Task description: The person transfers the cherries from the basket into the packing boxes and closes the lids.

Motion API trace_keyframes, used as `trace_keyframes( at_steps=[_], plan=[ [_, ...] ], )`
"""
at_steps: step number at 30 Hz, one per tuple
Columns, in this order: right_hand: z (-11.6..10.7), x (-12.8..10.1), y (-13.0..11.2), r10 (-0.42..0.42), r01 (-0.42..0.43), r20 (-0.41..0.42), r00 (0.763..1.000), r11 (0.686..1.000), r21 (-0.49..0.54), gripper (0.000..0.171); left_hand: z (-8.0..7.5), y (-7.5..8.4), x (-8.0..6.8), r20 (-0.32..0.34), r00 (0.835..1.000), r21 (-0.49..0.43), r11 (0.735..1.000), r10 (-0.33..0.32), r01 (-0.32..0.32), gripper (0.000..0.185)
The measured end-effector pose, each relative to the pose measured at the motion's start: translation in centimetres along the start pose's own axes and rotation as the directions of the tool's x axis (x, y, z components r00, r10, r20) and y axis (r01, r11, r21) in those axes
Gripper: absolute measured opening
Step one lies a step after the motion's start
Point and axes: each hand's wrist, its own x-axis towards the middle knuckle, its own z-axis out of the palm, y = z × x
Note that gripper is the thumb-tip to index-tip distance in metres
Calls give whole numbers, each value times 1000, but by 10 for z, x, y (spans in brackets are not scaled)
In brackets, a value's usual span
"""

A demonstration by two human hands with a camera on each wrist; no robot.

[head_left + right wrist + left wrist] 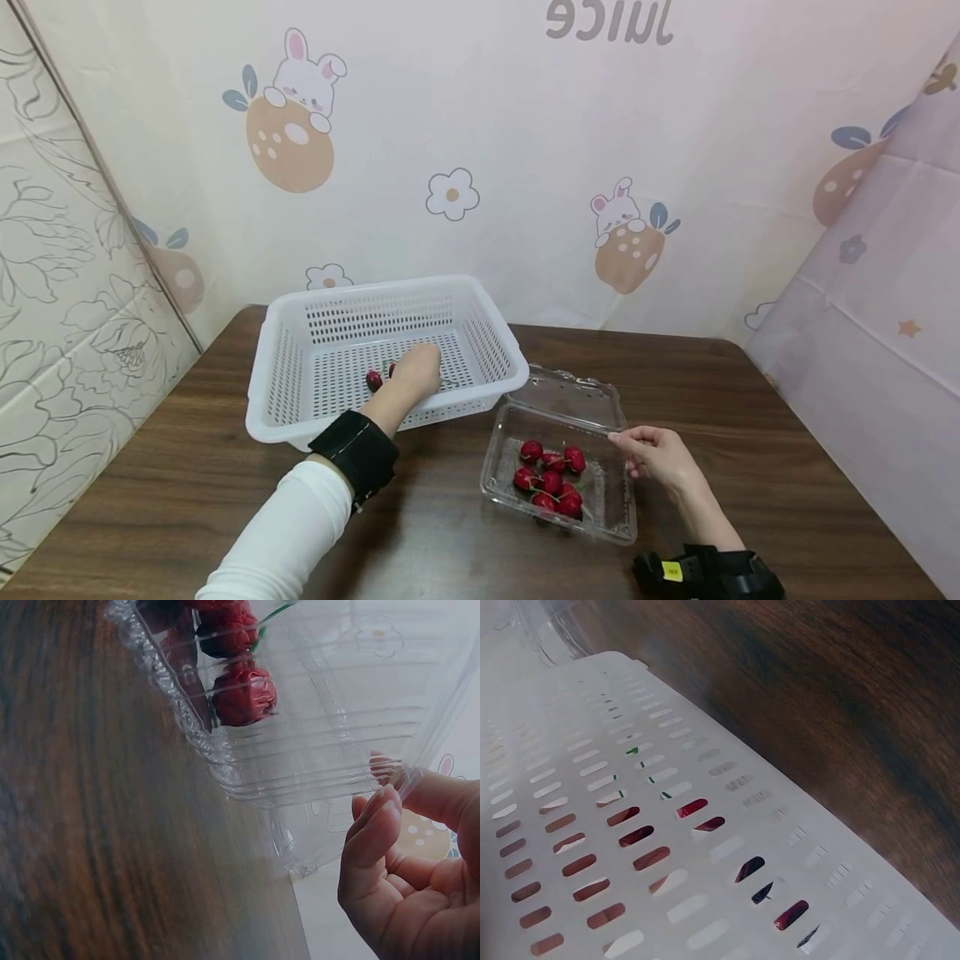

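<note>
— How far along are you?

— My left hand is down in the white basket; one cherry lies just beside it, another half hidden. About seven cherries wait in the clear box on the table.

— And your grips?

— Left: fingers hidden, I can't tell. My right hand pinches the box's rim.
</note>
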Motion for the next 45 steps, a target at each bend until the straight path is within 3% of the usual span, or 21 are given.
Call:
trace_keyframes(
  at_steps=[10, 19, 33, 45],
  plan=[
    [0, 1, 0, 4, -4, 1, 1000, 1000, -7, 40, -6, 1, -8, -73, 997, -42, 999, 20, -23, 9],
    [0, 1, 0, 5, -5, -2, 1000, 1000, -9, 42, -14, 1, -14, -199, 977, -95, 991, 77, -98, 8],
    [0, 2, 1, 2, -2, -8, 1000, 1000, -7, 41, -23, 8, -26, -377, 916, -115, 975, 137, -193, 24],
    [0, 1, 0, -1, 1, -20, 1000, 1000, -15, 42, -35, 22, -44, -466, 864, -167, 940, 191, -298, 23]
  ],
)
